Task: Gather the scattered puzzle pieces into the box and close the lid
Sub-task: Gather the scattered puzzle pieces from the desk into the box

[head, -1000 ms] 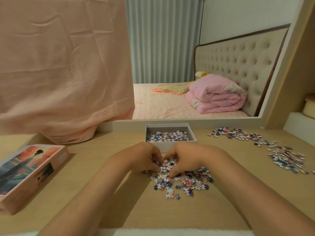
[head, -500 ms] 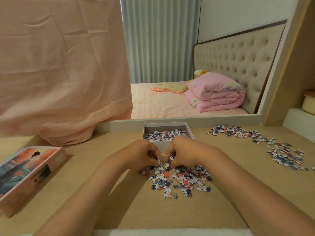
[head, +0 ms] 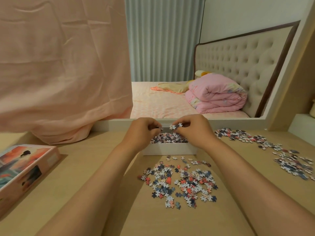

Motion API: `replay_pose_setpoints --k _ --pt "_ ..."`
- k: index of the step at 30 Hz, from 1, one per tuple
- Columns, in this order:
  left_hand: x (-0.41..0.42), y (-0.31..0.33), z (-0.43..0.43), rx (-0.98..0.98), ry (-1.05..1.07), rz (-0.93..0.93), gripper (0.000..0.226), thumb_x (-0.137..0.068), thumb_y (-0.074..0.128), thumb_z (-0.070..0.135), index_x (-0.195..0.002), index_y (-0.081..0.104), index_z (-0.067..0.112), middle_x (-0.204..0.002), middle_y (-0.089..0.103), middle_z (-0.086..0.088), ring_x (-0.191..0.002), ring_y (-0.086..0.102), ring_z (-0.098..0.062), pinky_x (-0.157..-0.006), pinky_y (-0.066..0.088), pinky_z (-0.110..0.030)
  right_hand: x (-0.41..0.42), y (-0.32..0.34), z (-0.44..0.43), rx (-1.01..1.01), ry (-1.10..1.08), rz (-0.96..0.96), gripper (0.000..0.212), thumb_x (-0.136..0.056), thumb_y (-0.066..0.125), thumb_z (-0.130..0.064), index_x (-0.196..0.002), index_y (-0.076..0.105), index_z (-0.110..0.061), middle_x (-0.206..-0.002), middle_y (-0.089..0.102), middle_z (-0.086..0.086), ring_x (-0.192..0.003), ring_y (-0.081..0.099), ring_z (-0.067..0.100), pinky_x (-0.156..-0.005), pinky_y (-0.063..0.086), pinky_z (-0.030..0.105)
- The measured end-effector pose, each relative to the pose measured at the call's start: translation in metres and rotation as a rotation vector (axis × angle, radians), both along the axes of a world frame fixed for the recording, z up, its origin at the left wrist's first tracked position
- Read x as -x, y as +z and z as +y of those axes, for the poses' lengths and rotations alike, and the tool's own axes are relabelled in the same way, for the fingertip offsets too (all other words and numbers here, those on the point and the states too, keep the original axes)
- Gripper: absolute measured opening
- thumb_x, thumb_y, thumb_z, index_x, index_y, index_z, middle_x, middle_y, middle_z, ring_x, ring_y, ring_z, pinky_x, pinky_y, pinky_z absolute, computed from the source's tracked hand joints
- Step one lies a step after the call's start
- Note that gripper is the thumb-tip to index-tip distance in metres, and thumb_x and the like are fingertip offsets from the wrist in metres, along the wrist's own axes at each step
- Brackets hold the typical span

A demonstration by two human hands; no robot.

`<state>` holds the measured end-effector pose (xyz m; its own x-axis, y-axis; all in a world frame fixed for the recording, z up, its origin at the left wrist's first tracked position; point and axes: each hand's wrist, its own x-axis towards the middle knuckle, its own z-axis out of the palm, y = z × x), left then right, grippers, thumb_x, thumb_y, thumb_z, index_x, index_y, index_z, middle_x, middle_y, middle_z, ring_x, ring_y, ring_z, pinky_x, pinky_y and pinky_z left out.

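Right hand [head: 194, 132]: over the box [head: 170, 149], grip pinching a few puzzle pieces [head: 176, 126].
Left hand [head: 141, 132]: over the box too, grip curled on a small piece.
Box: right under both hands, partly full.
Near pile [head: 179, 181]: on the table [head: 85, 159], just in front of the box, between the arms.
Far pile [head: 279, 155]: off right, nearer the right hand.
Lid [head: 25, 167]: far left.

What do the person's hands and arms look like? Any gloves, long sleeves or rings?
No gloves. The left hand and the right hand are bare, and no rings show. The left forearm and the right forearm are bare too, as far as the picture reaches: no sleeves, and no watch or bracelet at either wrist.
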<state>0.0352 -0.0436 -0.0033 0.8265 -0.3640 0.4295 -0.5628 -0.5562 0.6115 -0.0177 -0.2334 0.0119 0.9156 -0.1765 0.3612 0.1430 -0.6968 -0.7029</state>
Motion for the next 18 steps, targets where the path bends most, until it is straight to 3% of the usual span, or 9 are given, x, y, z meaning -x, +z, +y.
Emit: replay_pose_setpoints --k 3,5,8,9,12,15,18 --pt "-0.006 -0.011 -0.006 -0.071 -0.021 0.018 0.024 -0.093 0.065 0.017 -0.117 0.071 0.017 -0.1 0.073 0.001 -0.084 0.067 -0.008 -0.083 0.055 -0.028 -0.007 -0.015 -0.001 0.047 -0.009 -0.002 0.037 -0.085 0.069 -0.006 -0.119 0.072 -0.022 -0.1 0.068 -0.011 -0.089 0.062 0.006 -0.083 0.047 0.019" --pt "-0.007 -0.014 -0.006 -0.139 -0.009 -0.002 0.028 -0.095 0.062 0.018 -0.122 0.068 0.017 -0.11 0.07 -0.001 -0.094 0.065 -0.015 -0.088 0.052 -0.032 -0.01 -0.019 -0.002 0.013 0.037 0.022 0.046 -0.088 0.069 -0.008 -0.132 0.063 -0.021 -0.109 0.07 -0.009 -0.089 0.062 0.005 -0.088 0.048 0.022" --pt "-0.006 -0.014 -0.006 -0.201 -0.028 -0.068 0.027 -0.097 0.057 0.024 -0.122 0.068 0.021 -0.119 0.065 0.004 -0.105 0.06 -0.015 -0.092 0.048 -0.032 -0.011 -0.015 -0.005 -0.024 0.031 -0.017 0.039 -0.092 0.065 -0.007 -0.128 0.066 -0.021 -0.11 0.072 -0.009 -0.097 0.064 0.006 -0.095 0.051 0.028" --pt "-0.004 -0.013 -0.006 -0.211 -0.061 -0.08 0.027 -0.097 0.055 0.028 -0.121 0.067 0.025 -0.122 0.064 0.007 -0.108 0.059 -0.013 -0.093 0.047 -0.031 -0.009 -0.013 -0.007 -0.007 0.032 -0.022 0.034 -0.093 0.062 -0.005 -0.121 0.07 -0.022 -0.107 0.072 -0.009 -0.095 0.065 0.004 -0.092 0.052 0.028" --pt "0.005 -0.014 -0.011 -0.342 -0.189 -0.058 0.031 -0.097 0.05 0.036 -0.122 0.067 0.031 -0.131 0.058 0.016 -0.114 0.053 -0.008 -0.098 0.044 -0.031 0.003 -0.006 -0.005 0.203 0.116 0.109 0.04 -0.088 0.052 -0.004 -0.102 0.078 -0.032 -0.093 0.073 -0.016 -0.068 0.06 -0.005 -0.064 0.047 0.015" --pt "0.005 -0.016 -0.009 -0.478 -0.195 -0.037 0.035 -0.094 0.049 0.038 -0.124 0.067 0.032 -0.133 0.057 0.014 -0.119 0.05 -0.011 -0.1 0.043 -0.035 0.01 -0.008 -0.001 0.354 0.216 0.22 0.043 -0.088 0.05 -0.011 -0.106 0.076 -0.039 -0.086 0.071 -0.022 -0.055 0.057 -0.002 -0.051 0.041 0.009" --pt "0.003 -0.014 -0.004 -0.45 -0.179 -0.019 0.036 -0.093 0.051 0.04 -0.126 0.065 0.032 -0.133 0.056 0.013 -0.119 0.052 -0.011 -0.101 0.044 -0.035 0.011 -0.009 -0.003 0.334 0.207 0.219 0.042 -0.089 0.049 -0.012 -0.108 0.075 -0.038 -0.077 0.071 -0.019 -0.045 0.049 0.001 -0.046 0.038 0.01"
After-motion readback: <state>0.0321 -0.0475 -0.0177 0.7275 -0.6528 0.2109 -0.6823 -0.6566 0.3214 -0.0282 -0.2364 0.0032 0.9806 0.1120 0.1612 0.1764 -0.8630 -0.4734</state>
